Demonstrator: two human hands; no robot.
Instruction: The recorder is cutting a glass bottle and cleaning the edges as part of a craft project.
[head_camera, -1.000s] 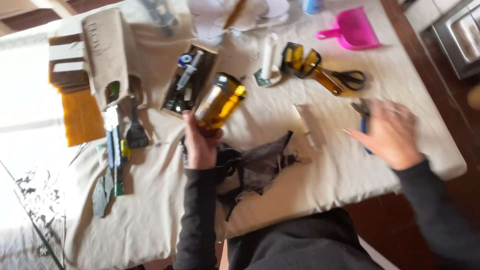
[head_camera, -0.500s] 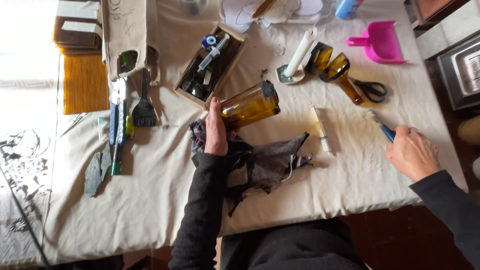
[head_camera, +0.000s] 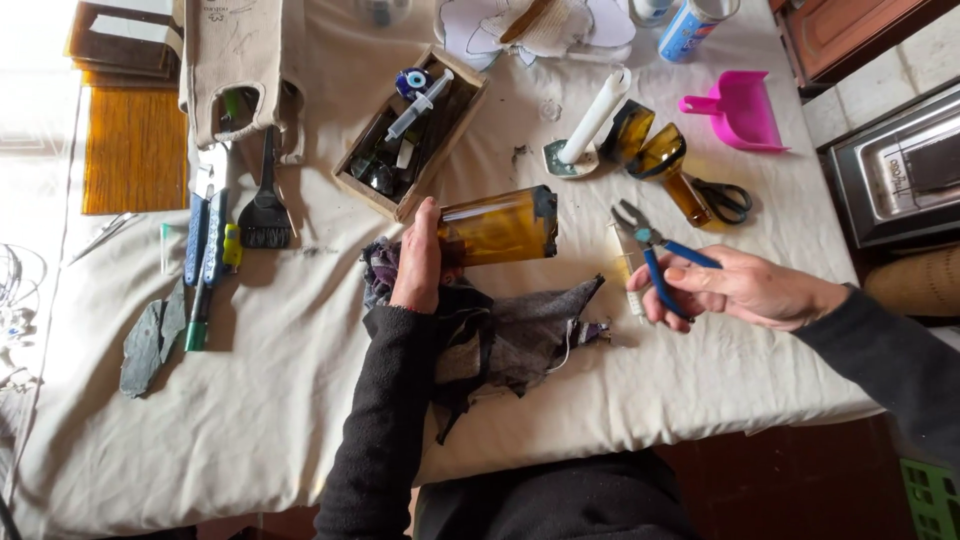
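Note:
My left hand (head_camera: 418, 262) grips an amber glass bottle piece (head_camera: 498, 226) that lies on its side, its cut jagged end pointing right. Under the hand lies a dark crumpled cloth (head_camera: 505, 335). My right hand (head_camera: 735, 288) holds blue-handled pliers (head_camera: 650, 250) just right of the bottle, jaws pointing up and left toward its cut end, not touching it. A white tube lies on the cloth-covered table (head_camera: 280, 400) between bottle and pliers, partly hidden by my right hand.
A wooden box (head_camera: 412, 130) with a syringe and small items stands behind the bottle. A white candle (head_camera: 596, 118), amber glass pieces (head_camera: 655, 150), scissors (head_camera: 722, 200) and a pink scoop (head_camera: 740, 108) lie at the back right. Brush (head_camera: 266, 205) and tools (head_camera: 205, 240) lie left.
My right hand picked up the blue pliers from the table's right side and brought them leftward near the bottle. The left hand laid the bottle more level.

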